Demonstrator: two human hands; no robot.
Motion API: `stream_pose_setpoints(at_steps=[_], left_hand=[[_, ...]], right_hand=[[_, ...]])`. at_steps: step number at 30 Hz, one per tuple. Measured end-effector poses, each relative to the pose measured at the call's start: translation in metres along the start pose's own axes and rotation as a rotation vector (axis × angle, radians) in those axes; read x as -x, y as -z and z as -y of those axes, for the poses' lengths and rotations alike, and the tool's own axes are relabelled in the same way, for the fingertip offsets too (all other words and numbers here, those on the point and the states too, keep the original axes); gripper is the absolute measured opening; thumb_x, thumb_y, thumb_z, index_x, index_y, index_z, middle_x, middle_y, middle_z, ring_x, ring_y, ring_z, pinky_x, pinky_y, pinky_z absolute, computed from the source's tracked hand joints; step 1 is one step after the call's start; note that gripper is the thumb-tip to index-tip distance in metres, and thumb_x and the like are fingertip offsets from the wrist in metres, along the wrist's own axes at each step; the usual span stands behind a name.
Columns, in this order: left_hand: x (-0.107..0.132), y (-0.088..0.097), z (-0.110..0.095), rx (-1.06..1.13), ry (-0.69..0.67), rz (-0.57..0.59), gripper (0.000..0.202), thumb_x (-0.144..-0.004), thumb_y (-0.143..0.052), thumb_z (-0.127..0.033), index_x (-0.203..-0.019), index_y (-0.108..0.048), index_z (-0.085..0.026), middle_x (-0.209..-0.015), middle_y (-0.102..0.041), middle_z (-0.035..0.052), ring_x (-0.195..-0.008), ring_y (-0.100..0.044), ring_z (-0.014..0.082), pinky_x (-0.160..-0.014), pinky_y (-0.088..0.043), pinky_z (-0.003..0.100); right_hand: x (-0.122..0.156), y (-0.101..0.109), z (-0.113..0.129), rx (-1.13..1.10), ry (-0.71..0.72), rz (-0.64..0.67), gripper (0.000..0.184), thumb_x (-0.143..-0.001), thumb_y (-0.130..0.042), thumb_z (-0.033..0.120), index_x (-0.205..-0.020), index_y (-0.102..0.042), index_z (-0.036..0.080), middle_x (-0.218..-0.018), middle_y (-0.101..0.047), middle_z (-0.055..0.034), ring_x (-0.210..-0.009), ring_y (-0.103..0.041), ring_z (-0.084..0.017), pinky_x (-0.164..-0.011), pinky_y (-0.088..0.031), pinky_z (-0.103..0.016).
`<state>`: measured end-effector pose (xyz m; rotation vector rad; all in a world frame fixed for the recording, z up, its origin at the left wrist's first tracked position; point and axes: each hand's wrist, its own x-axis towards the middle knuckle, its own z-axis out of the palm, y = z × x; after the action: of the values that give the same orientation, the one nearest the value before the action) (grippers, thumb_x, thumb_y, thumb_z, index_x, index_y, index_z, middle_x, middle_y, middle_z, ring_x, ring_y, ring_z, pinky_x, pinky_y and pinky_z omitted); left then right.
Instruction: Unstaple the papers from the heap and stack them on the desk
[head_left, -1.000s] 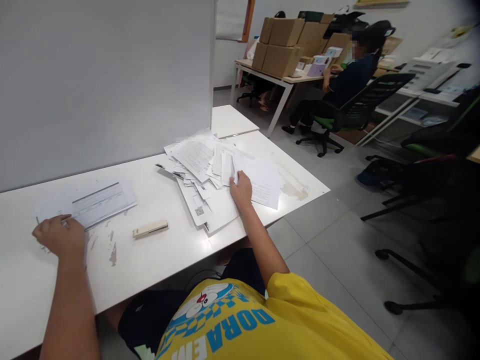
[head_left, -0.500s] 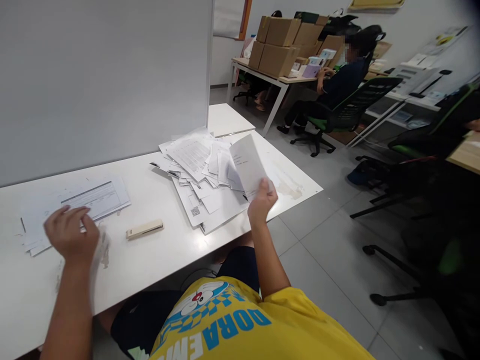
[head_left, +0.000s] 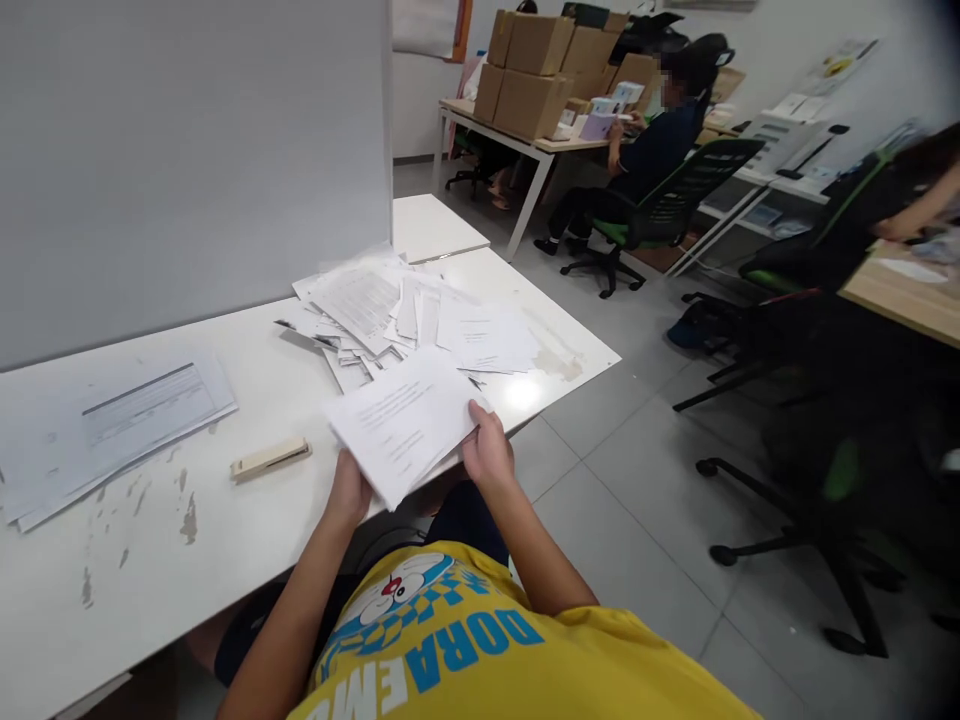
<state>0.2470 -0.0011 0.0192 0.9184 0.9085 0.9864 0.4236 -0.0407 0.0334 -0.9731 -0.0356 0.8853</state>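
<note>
Between my two hands is a printed sheet of paper (head_left: 409, 415), held tilted above the front edge of the table; whether it is one sheet or more I cannot tell. My left hand (head_left: 351, 487) grips its lower left corner, the fingers hidden under it. At its right edge my right hand (head_left: 489, 443) is closed with the thumb on top. Just beyond lies a messy pile of papers (head_left: 360, 300), with a printed sheet (head_left: 484, 335) on its right side. A cream stapler (head_left: 271, 460) rests on the table left of my left hand.
A flatter stack of papers (head_left: 142, 420) lies at the table's left. A grey partition (head_left: 195, 150) stands along the back of the white table (head_left: 247, 560). Cardboard boxes (head_left: 536, 75), a seated person (head_left: 656, 140) and office chairs (head_left: 682, 190) are further off.
My left hand has come from the left paper stack to the held paper. The paper in my right hand has moved down and left and now lies flatter. The view has shifted slightly.
</note>
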Motion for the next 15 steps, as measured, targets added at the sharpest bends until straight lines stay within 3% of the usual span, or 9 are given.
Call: stream_pose_setpoints(at_steps=[3,7,9,11,13,15], left_hand=[[0.003,0.004,-0.007,0.083,0.044,-0.075,0.073,-0.071,-0.06,-0.078,-0.116,-0.069,-0.021,-0.115,-0.074,0.0116,-0.118,-0.064,0.0358,-0.095,-0.056,0.051],[0.009,0.006,-0.01,0.211,0.053,-0.314,0.085,-0.071,-0.046,-0.089,-0.121,-0.067,-0.024,-0.123,-0.07,0.0114,-0.126,-0.059,0.0348,-0.099,-0.055,0.048],[0.014,0.009,-0.009,0.234,-0.101,-0.377,0.085,-0.072,-0.045,-0.089,-0.128,-0.062,-0.028,-0.129,-0.067,0.0093,-0.128,-0.057,0.0333,-0.101,-0.054,0.047],[0.02,0.015,-0.007,0.174,-0.358,-0.371,0.087,-0.07,-0.051,-0.088,-0.133,-0.057,-0.029,-0.128,-0.067,0.0092,-0.124,-0.059,0.0329,-0.098,-0.055,0.047],[0.025,0.024,-0.006,-0.03,-0.622,-0.344,0.085,-0.069,-0.064,-0.078,-0.134,-0.054,-0.025,-0.122,-0.069,0.0116,-0.116,-0.064,0.0319,-0.093,-0.056,0.048],[0.027,0.037,-0.008,-0.326,-0.83,-0.37,0.073,-0.072,-0.076,-0.058,-0.129,-0.054,-0.019,-0.112,-0.071,0.0129,-0.106,-0.068,0.0286,-0.093,-0.056,0.049]], right_hand=[[0.012,0.003,-0.006,-0.049,0.002,0.019,0.033,-0.069,-0.074,0.029,-0.099,-0.064,0.019,-0.102,-0.076,-0.0066,-0.11,-0.068,-0.025,-0.104,-0.054,-0.042],[0.017,0.009,-0.006,0.034,-0.065,0.112,0.046,-0.069,-0.079,0.037,-0.11,-0.065,0.02,-0.101,-0.075,-0.0048,-0.097,-0.069,-0.022,-0.086,-0.057,-0.034],[0.016,0.014,-0.004,0.141,-0.042,0.183,0.044,-0.069,-0.08,0.037,-0.108,-0.067,0.021,-0.097,-0.073,-0.0024,-0.089,-0.068,-0.019,-0.08,-0.055,-0.029],[0.013,0.017,-0.001,0.237,0.033,0.272,0.034,-0.069,-0.08,0.034,-0.099,-0.07,0.022,-0.091,-0.072,-0.0001,-0.084,-0.065,-0.016,-0.076,-0.052,-0.026],[0.011,0.017,0.002,0.263,0.056,0.342,0.027,-0.069,-0.08,0.033,-0.091,-0.069,0.022,-0.085,-0.069,0.0016,-0.078,-0.062,-0.014,-0.072,-0.05,-0.024],[0.012,0.015,0.002,0.199,0.022,0.368,0.028,-0.068,-0.08,0.034,-0.088,-0.065,0.023,-0.081,-0.066,0.0029,-0.072,-0.06,-0.014,-0.07,-0.049,-0.025]])
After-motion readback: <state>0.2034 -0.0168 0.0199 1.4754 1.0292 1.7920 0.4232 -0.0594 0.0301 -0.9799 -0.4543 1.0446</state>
